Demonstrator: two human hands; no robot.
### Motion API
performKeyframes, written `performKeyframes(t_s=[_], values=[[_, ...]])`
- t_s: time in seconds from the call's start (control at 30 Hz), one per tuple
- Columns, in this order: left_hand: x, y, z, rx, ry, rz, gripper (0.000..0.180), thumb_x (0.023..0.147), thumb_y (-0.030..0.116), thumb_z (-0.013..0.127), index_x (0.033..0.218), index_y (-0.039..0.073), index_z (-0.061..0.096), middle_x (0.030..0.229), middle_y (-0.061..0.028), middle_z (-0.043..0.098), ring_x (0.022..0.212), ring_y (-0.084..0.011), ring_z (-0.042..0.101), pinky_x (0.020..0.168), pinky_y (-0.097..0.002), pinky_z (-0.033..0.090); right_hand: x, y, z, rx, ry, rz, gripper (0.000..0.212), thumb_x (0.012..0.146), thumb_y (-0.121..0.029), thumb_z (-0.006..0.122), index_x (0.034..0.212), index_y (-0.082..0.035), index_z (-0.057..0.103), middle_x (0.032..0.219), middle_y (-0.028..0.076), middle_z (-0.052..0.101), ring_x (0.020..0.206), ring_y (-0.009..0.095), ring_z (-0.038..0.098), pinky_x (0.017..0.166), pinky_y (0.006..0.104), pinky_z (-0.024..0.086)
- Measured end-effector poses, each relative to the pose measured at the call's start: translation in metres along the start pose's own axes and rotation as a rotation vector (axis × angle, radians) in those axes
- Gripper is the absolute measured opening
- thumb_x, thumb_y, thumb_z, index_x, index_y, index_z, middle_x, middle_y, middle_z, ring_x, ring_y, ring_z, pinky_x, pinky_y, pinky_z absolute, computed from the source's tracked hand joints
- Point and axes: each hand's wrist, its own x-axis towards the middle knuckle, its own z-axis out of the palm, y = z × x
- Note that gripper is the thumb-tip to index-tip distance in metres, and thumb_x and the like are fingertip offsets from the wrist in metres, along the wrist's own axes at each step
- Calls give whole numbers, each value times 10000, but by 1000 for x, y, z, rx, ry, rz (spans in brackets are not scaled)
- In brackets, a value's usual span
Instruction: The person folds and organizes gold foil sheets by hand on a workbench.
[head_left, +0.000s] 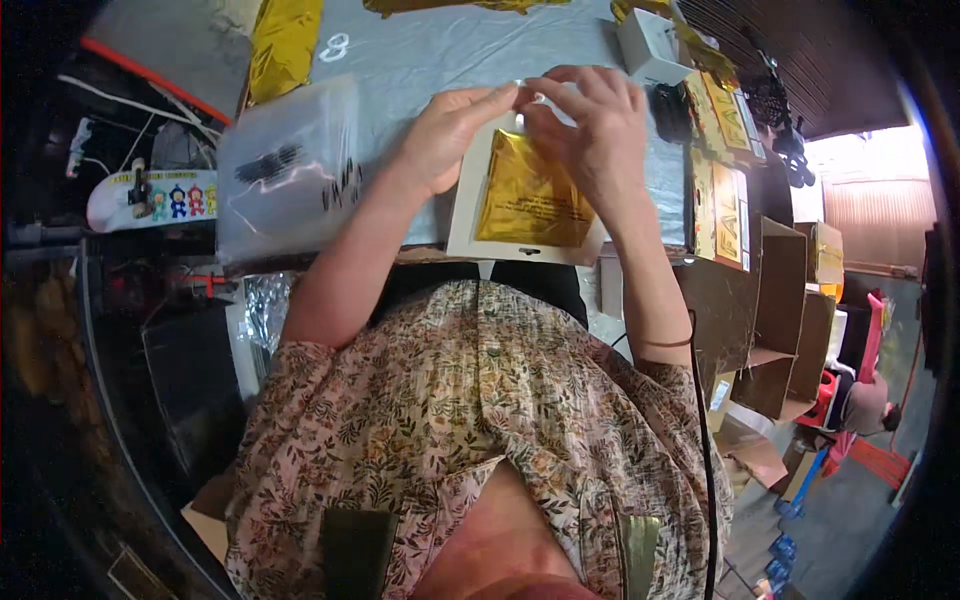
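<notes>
A flat white package (460,215) with a gold foil panel (533,190) lies at the near edge of the table, tilted slightly, in front of my body. My left hand (450,130) pinches its far end, thumb stretched along the edge. From the other side my right hand (600,130) reaches over the same end, its fingers bent and meeting the left fingertips. A small white bit (539,98) shows between the fingertips; what it is I cannot make out. Part of the package's right side is hidden beneath the right hand.
Clear plastic bags (290,180) are stacked left on the grey-covered table (410,50). Gold foil packets (285,45) lie behind them. A white open box (650,45) and yellow printed packages (725,110) stand right. Cardboard boxes (775,300) and another person (865,405) are farther right.
</notes>
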Motion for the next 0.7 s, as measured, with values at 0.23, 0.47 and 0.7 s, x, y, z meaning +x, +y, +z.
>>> performKeyframes(t_s=[0.23, 0.47, 0.7], values=[[-16, 15, 13, 91, -85, 75, 356, 1081, 225, 559, 1235, -75, 670, 1164, -62, 705, 1054, -87, 619, 953, -265, 505, 2, -4, -8, -168, 34, -131, 286, 759, -174, 810, 1040, -136, 770, 1002, -14, 710, 1021, 216, 641, 969, 437, 425], [-23, 14, 27, 117, -126, 84, 346, 1070, 201, 578, 1280, -63, 651, 1193, -31, 693, 1078, -72, 614, 980, -263, 479, 4, 0, -15, -83, 78, -186, 190, 740, -89, 784, 909, -104, 700, 921, 9, 663, 1007, 217, 642, 971, 449, 420], [-14, 6, 35, 222, -85, 93, 346, 1072, 205, 563, 1281, -57, 651, 1220, -66, 701, 1117, -118, 630, 1009, -295, 482, -8, 29, -1, -85, 300, 16, 126, 792, -72, 750, 890, -77, 670, 872, 41, 649, 960, 240, 647, 902, 402, 459]])
